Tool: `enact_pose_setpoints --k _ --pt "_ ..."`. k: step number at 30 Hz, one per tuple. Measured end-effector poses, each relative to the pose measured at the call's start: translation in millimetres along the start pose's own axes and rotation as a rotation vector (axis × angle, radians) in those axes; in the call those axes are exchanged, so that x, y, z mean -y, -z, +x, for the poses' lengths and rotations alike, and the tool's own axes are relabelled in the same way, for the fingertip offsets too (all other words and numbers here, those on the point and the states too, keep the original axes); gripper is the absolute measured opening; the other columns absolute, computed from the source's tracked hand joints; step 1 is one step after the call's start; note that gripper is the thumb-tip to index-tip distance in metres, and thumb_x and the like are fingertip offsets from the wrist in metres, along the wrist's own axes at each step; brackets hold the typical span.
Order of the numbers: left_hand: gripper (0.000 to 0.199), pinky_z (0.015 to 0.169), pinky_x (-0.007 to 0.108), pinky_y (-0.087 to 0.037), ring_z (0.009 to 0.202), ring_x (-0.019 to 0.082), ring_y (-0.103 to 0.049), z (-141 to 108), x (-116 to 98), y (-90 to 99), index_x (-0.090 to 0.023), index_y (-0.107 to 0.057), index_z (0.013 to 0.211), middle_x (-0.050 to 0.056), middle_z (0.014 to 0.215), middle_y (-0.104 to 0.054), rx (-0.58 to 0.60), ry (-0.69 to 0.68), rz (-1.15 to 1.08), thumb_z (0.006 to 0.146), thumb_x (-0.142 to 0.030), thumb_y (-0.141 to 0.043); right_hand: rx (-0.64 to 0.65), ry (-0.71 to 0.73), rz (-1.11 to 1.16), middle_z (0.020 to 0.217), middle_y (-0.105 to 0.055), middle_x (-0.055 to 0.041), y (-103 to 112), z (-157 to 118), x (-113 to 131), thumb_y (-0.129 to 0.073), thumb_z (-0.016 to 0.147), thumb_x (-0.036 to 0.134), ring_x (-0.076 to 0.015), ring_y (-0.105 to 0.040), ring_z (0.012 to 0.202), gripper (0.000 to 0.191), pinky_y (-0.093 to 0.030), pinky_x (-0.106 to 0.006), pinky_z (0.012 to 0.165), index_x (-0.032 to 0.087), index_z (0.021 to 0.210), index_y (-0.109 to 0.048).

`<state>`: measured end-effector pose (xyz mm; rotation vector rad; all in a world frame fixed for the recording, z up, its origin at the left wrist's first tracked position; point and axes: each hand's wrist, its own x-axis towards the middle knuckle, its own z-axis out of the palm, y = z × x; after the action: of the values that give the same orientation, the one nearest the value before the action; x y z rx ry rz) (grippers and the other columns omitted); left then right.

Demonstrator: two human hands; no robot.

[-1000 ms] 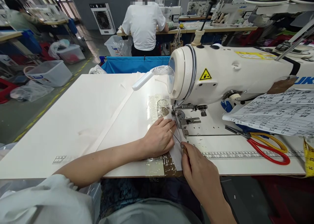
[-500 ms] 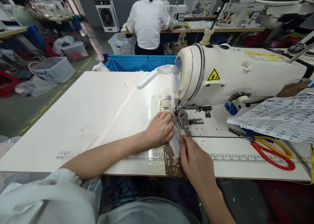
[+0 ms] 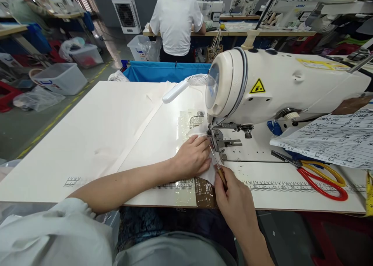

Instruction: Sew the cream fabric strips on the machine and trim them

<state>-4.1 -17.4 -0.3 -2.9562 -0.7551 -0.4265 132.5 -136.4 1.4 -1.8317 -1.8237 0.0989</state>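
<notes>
A small piece of white fabric (image 3: 208, 174) lies under the needle area of the white sewing machine (image 3: 271, 87). My left hand (image 3: 192, 157) rests palm down on that fabric, fingers close together beside the presser foot (image 3: 210, 133). In my right hand (image 3: 235, 196) is an awl (image 3: 221, 176) with a wooden handle and a thin metal shaft, gripped between thumb and fingers. The awl's tip points up and left to the fabric near the presser foot, by my left fingertips.
Scissors (image 3: 317, 176) with red and yellow handles lie at the right, below a marked paper sheet (image 3: 329, 141). A pale handle-like bar (image 3: 175, 92) lies behind my left hand. Beyond the table (image 3: 87, 141), a blue cloth bin (image 3: 166, 71) stands before a seated person (image 3: 177, 23).
My left hand has shifted slightly right and the fabric's edge shows more above it. The awl is turned steeper, with more of its wooden handle showing. The view has shifted a little.
</notes>
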Motion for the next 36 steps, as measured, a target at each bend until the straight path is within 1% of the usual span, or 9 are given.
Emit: enact_pose_setpoints --k 4,7,10,12,16,21,26,31,36 --pt "0.042 0.110 0.044 -0.031 0.127 0.029 -0.046 -0.5 -1.4 -1.7 -0.004 -0.059 0.123 0.017 0.134 -0.056 0.010 -0.008 0.026 0.093 -0.028 -0.042 0.017 -0.011 0.030 0.075 -0.074 -0.0086 5.7 -9.8 -3.3 -0.036 0.095 0.025 -0.0187 -0.067 0.053 0.030 -0.045 -0.025 0.047 0.013 0.104 -0.062" --pt "0.042 0.111 0.045 -0.030 0.128 0.029 -0.045 -0.8 -1.6 -0.4 -0.004 -0.057 0.125 0.017 0.135 -0.055 0.025 -0.013 0.032 0.091 -0.025 -0.043 0.012 -0.073 0.062 0.081 -0.075 -0.0095 9.2 -20.7 -10.2 -0.037 0.096 0.031 -0.0200 -0.070 0.061 0.032 -0.046 -0.024 0.047 0.015 0.108 -0.062" --pt "0.043 0.112 0.045 -0.029 0.127 0.029 -0.045 -1.2 -4.2 1.4 -0.005 -0.057 0.124 0.017 0.133 -0.056 0.022 -0.003 0.029 0.094 -0.031 -0.040 -0.017 -0.132 0.087 0.087 -0.075 -0.0101 12.7 -28.2 -18.4 -0.039 0.096 0.036 -0.0202 -0.071 0.066 0.033 -0.047 -0.024 0.046 0.017 0.109 -0.063" --pt "0.045 0.112 0.046 -0.029 0.126 0.029 -0.046 -1.5 -6.3 2.5 -0.005 -0.058 0.122 0.017 0.130 -0.057 0.018 -0.002 0.029 0.095 -0.036 -0.040 -0.019 -0.157 0.109 0.086 -0.075 -0.0096 16.0 -29.0 -22.2 -0.039 0.095 0.037 -0.0202 -0.071 0.066 0.034 -0.049 -0.024 0.048 0.017 0.109 -0.063" --pt "0.041 0.111 0.046 -0.029 0.124 0.029 -0.046 -1.9 -8.5 4.1 -0.004 -0.057 0.121 0.018 0.128 -0.057 0.040 -0.017 0.038 0.093 -0.028 -0.041 0.017 -0.210 0.177 0.075 -0.074 -0.0068 22.9 -25.1 -24.2 -0.040 0.094 0.040 -0.0185 -0.069 0.058 0.035 -0.048 -0.023 0.044 0.017 0.106 -0.064" --pt "0.038 0.110 0.044 -0.029 0.122 0.028 -0.047 -2.6 -8.4 5.8 -0.004 -0.056 0.123 0.019 0.130 -0.056 0.067 -0.023 0.040 0.090 -0.022 -0.045 0.025 -0.243 0.213 0.073 -0.073 -0.0059 24.8 -22.4 -23.9 -0.042 0.093 0.044 -0.0174 -0.066 0.053 0.035 -0.048 -0.023 0.044 0.018 0.103 -0.064" --pt "0.040 0.111 0.045 -0.027 0.121 0.028 -0.047 -3.7 -9.6 6.8 -0.005 -0.056 0.123 0.018 0.130 -0.056 0.063 -0.021 0.031 0.091 -0.027 -0.044 0.021 -0.259 0.208 0.068 -0.072 -0.0047 24.6 -21.9 -23.7 -0.042 0.092 0.045 -0.0171 -0.065 0.052 0.036 -0.049 -0.023 0.047 0.018 0.100 -0.064" --pt "0.040 0.110 0.045 -0.029 0.118 0.027 -0.049 -4.0 -11.1 7.2 -0.005 -0.058 0.120 0.018 0.128 -0.057 0.033 -0.018 0.025 0.094 -0.027 -0.038 0.050 -0.279 0.218 0.062 -0.069 -0.0029 26.8 -20.8 -22.6 -0.042 0.091 0.047 -0.0153 -0.058 0.043 0.038 -0.044 -0.022 0.040 0.017 0.100 -0.065" --pt "0.039 0.108 0.045 -0.031 0.117 0.028 -0.050 -4.1 -11.4 6.9 -0.005 -0.058 0.120 0.019 0.127 -0.057 0.036 -0.019 0.010 0.094 -0.027 -0.040 0.046 -0.290 0.218 0.059 -0.068 -0.0014 27.2 -20.3 -22.5 -0.043 0.091 0.048 -0.0140 -0.052 0.036 0.039 -0.043 -0.023 0.038 0.018 0.101 -0.066"
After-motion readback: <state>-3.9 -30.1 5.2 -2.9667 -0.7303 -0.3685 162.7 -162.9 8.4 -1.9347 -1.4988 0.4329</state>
